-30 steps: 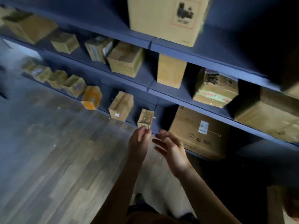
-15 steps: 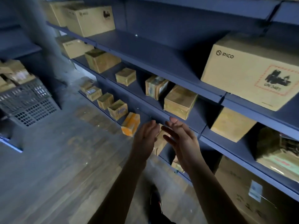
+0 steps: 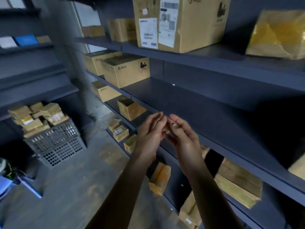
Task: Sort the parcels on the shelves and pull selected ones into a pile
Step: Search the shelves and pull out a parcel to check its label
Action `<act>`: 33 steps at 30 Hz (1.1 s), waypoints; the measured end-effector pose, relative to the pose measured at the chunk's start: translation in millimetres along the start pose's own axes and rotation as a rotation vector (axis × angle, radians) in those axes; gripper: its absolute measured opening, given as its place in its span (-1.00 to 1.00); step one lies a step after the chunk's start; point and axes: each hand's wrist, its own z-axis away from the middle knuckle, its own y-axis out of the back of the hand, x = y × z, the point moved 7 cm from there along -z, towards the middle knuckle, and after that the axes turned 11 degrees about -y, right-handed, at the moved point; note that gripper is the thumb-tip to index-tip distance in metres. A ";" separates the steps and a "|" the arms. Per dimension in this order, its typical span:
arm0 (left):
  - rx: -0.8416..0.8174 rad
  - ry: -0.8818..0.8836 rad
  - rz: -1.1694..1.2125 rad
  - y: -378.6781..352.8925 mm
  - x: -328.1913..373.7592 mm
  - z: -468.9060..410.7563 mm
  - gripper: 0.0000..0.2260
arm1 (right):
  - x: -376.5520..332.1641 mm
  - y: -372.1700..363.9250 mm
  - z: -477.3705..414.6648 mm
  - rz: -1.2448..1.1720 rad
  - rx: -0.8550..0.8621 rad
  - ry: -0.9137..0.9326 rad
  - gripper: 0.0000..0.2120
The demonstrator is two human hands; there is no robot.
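Empty hands are raised before the shelves, nothing taken yet.
The left hand (image 3: 151, 134) and right hand (image 3: 183, 138) are close together mid-frame, fingers relaxed, each grip released and holding nothing. The nearest box (image 3: 130, 108) sits on a shelf (image 3: 113, 104) just up-left of them, on the left hand's side, so that hand is nearer. Its long axis is unclear. A basket (image 3: 56, 146) heaped with parcels (image 3: 38, 116) stands at lower left.

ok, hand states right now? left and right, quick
Left hand: open, holding nothing.
Right hand: open, fingers loosely curled, holding nothing.
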 end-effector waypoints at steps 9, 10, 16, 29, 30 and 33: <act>0.009 -0.058 0.061 140.9 -6.9 -160.2 -0.80 | 40.2 -152.6 -143.5 0.107 -0.036 0.088 -0.69; -0.009 -0.059 0.060 156.4 -7.6 -176.5 -0.81 | 46.2 -170.3 -156.1 0.113 -0.018 0.106 -0.70; -0.184 -0.107 0.036 237.0 19.9 -273.4 -0.76 | 64.1 -281.9 -229.1 0.168 0.042 0.198 -0.69; -0.171 -0.194 0.039 360.7 8.7 -489.7 -0.78 | 78.7 -422.0 -432.0 0.233 0.098 0.331 -0.68; -0.179 -0.216 0.022 364.7 8.1 -510.5 -0.77 | 78.3 -429.1 -452.7 0.234 0.108 0.361 -0.67; -0.168 -0.271 -0.002 378.4 11.5 -580.1 -0.75 | 71.5 -456.8 -520.2 0.235 0.099 0.422 -0.66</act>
